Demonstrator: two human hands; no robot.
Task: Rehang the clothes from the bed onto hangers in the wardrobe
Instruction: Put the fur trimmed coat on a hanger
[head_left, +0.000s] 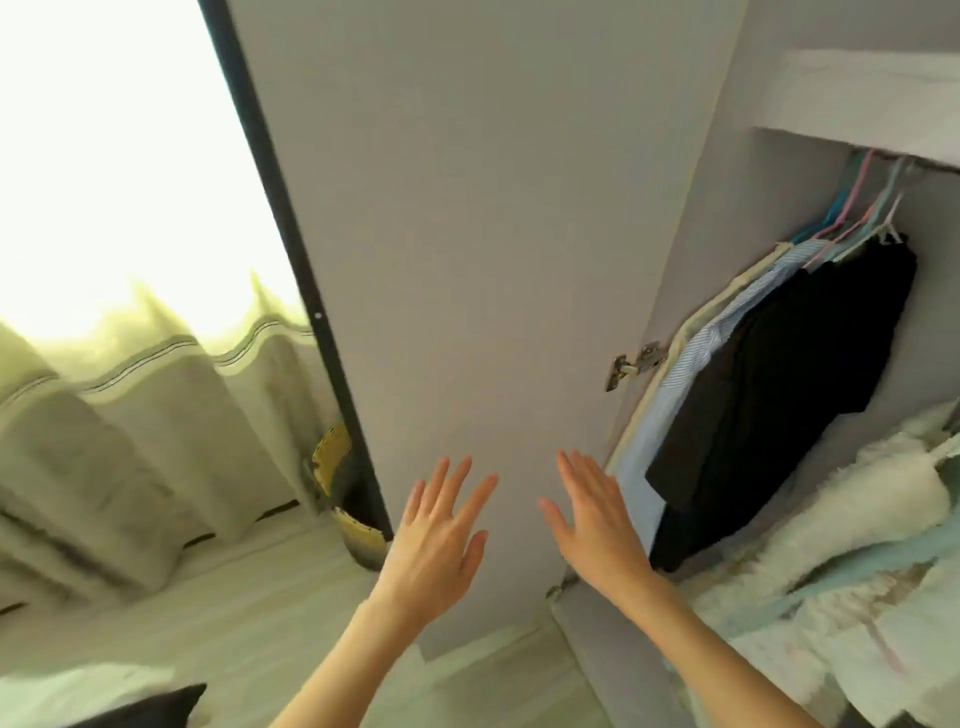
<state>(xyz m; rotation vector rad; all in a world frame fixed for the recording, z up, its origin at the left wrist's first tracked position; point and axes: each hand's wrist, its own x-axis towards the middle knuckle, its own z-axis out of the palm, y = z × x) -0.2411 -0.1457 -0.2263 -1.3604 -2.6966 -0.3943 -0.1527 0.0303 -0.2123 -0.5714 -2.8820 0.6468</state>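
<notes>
My left hand (439, 540) and my right hand (597, 525) are both raised in front of the open grey wardrobe door (467, 234), fingers spread, holding nothing. To the right, inside the wardrobe, dark garments (789, 389) and a pale blue striped shirt (691, 358) hang on pastel hangers (857, 218) from the rail. A dark piece of clothing (150, 709) lies at the bottom left corner on pale bedding; only its edge shows.
Folded fluffy white and pale blue bedding (857, 519) is stacked in the wardrobe below the hanging clothes. A metal hinge (634, 364) joins door and cabinet. A yellow woven basket (343, 499) stands behind the door by the curtains (130, 441). Bright window at upper left.
</notes>
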